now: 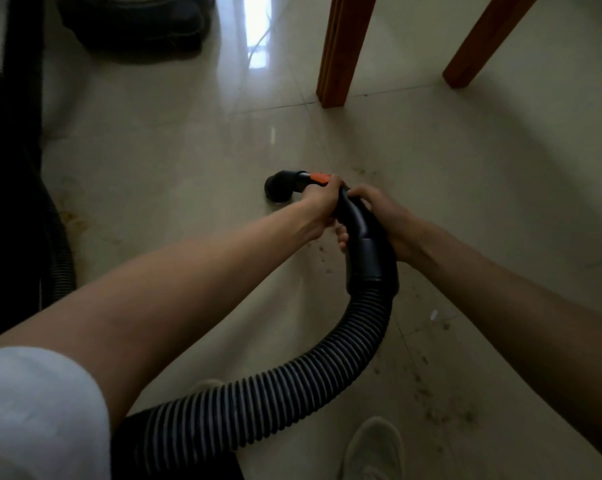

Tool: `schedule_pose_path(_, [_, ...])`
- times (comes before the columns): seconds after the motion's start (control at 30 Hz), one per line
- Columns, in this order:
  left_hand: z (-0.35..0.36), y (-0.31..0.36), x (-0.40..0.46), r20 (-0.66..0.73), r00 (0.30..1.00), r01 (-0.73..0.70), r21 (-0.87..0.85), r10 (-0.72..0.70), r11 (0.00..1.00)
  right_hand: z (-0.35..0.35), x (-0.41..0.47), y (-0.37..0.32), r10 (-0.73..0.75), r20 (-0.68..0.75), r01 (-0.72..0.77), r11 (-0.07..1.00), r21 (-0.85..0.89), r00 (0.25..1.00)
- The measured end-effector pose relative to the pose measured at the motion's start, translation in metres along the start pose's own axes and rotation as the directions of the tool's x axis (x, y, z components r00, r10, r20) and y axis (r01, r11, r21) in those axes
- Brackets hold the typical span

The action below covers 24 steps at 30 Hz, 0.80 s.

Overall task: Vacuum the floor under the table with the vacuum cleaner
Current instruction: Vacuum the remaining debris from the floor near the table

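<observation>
The black vacuum handle [365, 233] curves down the middle of the view, with an orange tab [319, 178] near its front. Its round black nozzle [281, 187] rests on the pale tiled floor [175, 161]. My left hand [318, 211] is wrapped around the front of the handle just behind the orange tab. My right hand [388, 220] grips the handle from the right side. A ribbed black hose [292, 379] loops from the handle toward the bottom left. Brown crumbs [427, 386] are scattered on the tiles to the right of the hose.
Two wooden table legs [341, 53] [479, 46] stand at the top right. A dark vacuum body [137, 22] sits at the top left, and more black hose [55, 251] runs down the left edge. My light shoe [375, 452] shows at the bottom.
</observation>
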State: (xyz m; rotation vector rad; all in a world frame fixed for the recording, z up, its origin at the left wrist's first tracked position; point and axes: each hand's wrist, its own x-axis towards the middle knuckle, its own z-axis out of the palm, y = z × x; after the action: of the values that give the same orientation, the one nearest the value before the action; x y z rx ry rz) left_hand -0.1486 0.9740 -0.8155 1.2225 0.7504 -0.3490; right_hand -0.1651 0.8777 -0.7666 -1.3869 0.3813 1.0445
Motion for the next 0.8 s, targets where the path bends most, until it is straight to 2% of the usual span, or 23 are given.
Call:
schedule_pose_path(0.13, [0.032,-0.008,-0.004,0.130,0.991,-0.004,0.112,-0.011,0.994,-0.020,-0.011,0.007,-0.002,-0.083,0.023,0.970,0.243,0.997])
schedule_pose_path(0.3, [0.067,-0.019,-0.007,0.208,0.978,-0.025,0.205,-0.019,0.978,-0.040,-0.015,0.020,-0.011,-0.296,0.089,0.964,0.252,0.955])
schedule_pose_path(0.4, [0.080,-0.025,-0.008,0.252,0.967,-0.031,0.225,-0.028,0.974,-0.051,-0.022,0.024,-0.006,-0.372,0.112,0.958,0.264,0.928])
schedule_pose_path(0.63, [0.100,-0.025,-0.014,0.310,0.950,-0.069,0.307,-0.031,0.949,-0.070,-0.024,0.030,-0.008,-0.439,0.157,0.940,0.304,0.898])
schedule_pose_path(0.8, [0.113,-0.023,-0.009,0.350,0.936,-0.103,0.352,-0.028,0.930,-0.082,-0.023,0.030,-0.010,-0.429,0.186,0.910,0.371,0.903])
